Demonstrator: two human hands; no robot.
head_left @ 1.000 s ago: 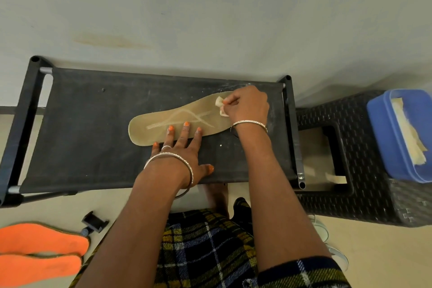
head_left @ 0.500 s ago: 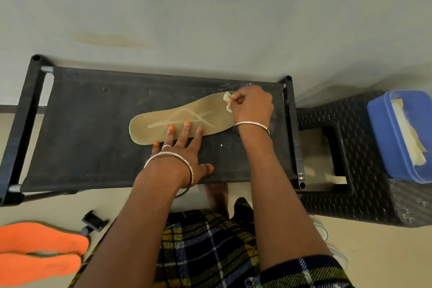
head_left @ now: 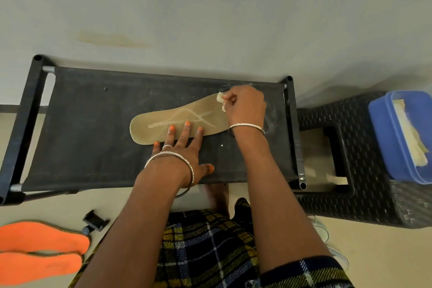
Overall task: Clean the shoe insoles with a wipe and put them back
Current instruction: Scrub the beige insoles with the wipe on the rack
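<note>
A tan insole (head_left: 152, 127) with a pale line pattern lies flat on the black fabric rack (head_left: 93, 124). My left hand (head_left: 182, 149) presses its near edge with spread fingers. My right hand (head_left: 245, 106) is closed on a small whitish wipe (head_left: 220, 97) at the insole's right end, which the hand partly covers. Two orange insoles (head_left: 39, 252) lie side by side on the floor at the lower left.
A dark woven stool (head_left: 350, 203) stands to the right of the rack, with a blue tub (head_left: 383, 138) of pale wipes on it. A small black clip (head_left: 94, 220) lies on the floor. White shoes (head_left: 322, 231) peek out beside my right arm. A wall is behind.
My right hand has slid the wipe a little further right and away along the insole's end. My left hand has stayed pressed on the insole.
</note>
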